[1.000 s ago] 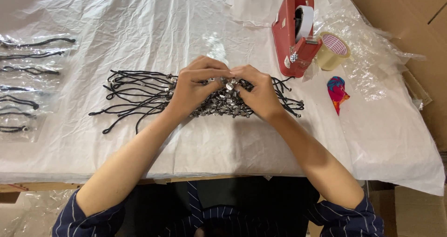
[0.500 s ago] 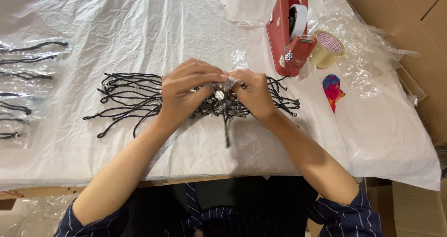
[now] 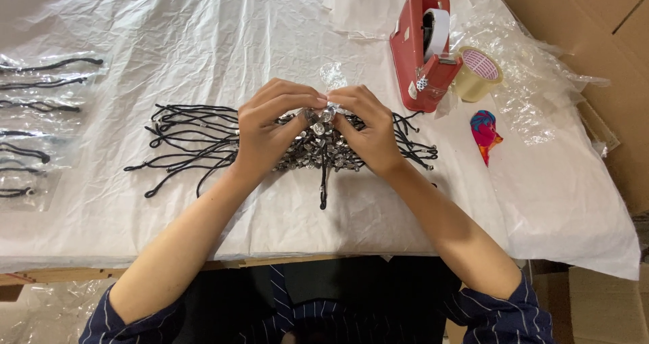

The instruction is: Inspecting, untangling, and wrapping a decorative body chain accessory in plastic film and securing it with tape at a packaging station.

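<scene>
The pendants look like shiny metal on matt black cords. Crinkled matt white paper covers the table. The dispenser is glossy red plastic; the tape roll is glossy. The bags are clear, shiny plastic film.

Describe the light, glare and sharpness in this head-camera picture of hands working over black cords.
Head view: even, soft overhead light with only faint shadows under the left hand and right hand; mild glare on the plastic sheets at right and the metal pieces; the cords and tape dispenser look sharp; edges bend slightly.
</scene>
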